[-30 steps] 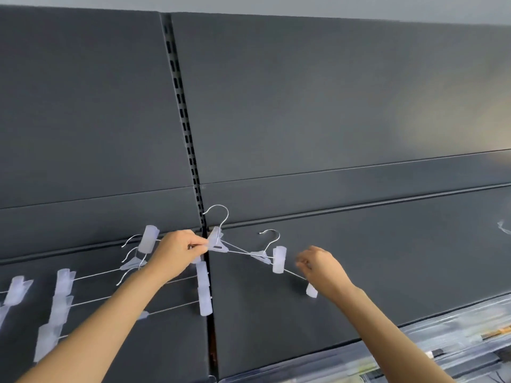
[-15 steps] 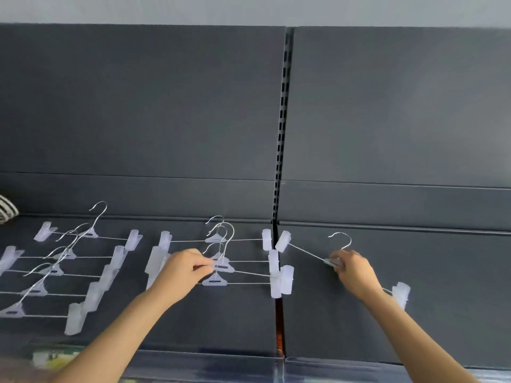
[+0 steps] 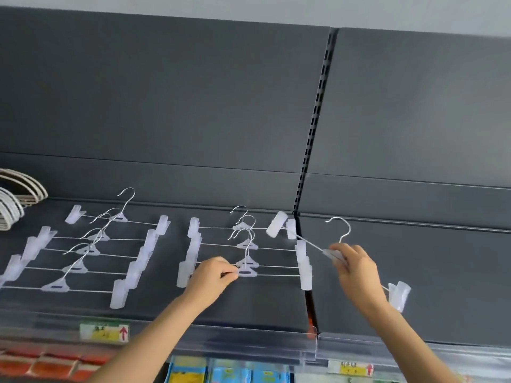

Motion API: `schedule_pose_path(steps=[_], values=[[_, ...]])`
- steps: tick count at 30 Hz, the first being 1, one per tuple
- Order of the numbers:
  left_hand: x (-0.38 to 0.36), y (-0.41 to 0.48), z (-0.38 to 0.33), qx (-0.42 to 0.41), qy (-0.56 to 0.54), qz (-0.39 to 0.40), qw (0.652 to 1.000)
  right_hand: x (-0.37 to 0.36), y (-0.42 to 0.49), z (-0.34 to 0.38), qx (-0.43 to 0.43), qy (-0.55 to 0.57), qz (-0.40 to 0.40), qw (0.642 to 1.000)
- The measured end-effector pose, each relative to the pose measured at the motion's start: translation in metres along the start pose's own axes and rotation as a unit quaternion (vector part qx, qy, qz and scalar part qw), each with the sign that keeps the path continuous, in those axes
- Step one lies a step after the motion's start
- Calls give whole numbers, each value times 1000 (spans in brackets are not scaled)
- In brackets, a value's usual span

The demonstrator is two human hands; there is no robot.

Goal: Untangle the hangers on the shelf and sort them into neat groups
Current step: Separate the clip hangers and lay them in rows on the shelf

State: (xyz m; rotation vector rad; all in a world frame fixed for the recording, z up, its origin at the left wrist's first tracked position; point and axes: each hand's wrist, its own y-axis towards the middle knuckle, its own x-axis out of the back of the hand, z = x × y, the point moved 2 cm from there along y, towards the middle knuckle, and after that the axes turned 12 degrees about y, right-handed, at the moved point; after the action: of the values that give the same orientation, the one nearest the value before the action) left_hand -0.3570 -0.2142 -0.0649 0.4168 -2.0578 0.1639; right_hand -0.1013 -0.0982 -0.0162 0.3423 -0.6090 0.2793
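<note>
Head view showed the left hand (image 3: 210, 277) pinching the front hanger (image 3: 247, 271), likely to straighten it, while the right hand (image 3: 352, 262) gripped a loose hanger (image 3: 309, 244), likely to add it.

The clip hangers (image 3: 247, 246) have thin, shiny metal wire bars and hooks (image 3: 341, 230), with clips (image 3: 305, 277) of frosted, translucent plastic. The shelf (image 3: 249, 308) and back panel (image 3: 166, 92) look like smooth, matt dark-grey painted metal. The edge strip (image 3: 249, 344) is clear glossy plastic holding paper price labels (image 3: 105, 331), and the white hangers (image 3: 16, 189) look matt.
</note>
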Motion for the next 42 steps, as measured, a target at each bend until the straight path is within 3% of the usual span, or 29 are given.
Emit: schedule_pose_path(steps=[9,16,20,25,33,36,38,40,42], values=[[14,3,7,-39,52,14,998,-38,-23,12,19,-16,94,995],[51,-20,35,37,-35,-148,988,-73,-44,29,90,-46,176,979],[50,-35,28,-19,-33,-101,994,-107,-51,50,101,-61,216,969],[44,-44,39,-60,90,21,994,-134,-53,60,91,-61,232,967],[31,-46,46,-69,111,16,991,-130,-63,64,89,-44,206,973],[30,-44,48,-75,92,9,993,-106,-55,59,67,-25,124,990],[29,-45,48,-81,86,8,993,-84,-38,49,44,-83,49,994],[28,-45,50,-87,77,5,993,-66,-22,39,-17,-191,75,979],[28,-45,50,-89,70,5,994,-59,-14,32,-102,-229,164,954]])
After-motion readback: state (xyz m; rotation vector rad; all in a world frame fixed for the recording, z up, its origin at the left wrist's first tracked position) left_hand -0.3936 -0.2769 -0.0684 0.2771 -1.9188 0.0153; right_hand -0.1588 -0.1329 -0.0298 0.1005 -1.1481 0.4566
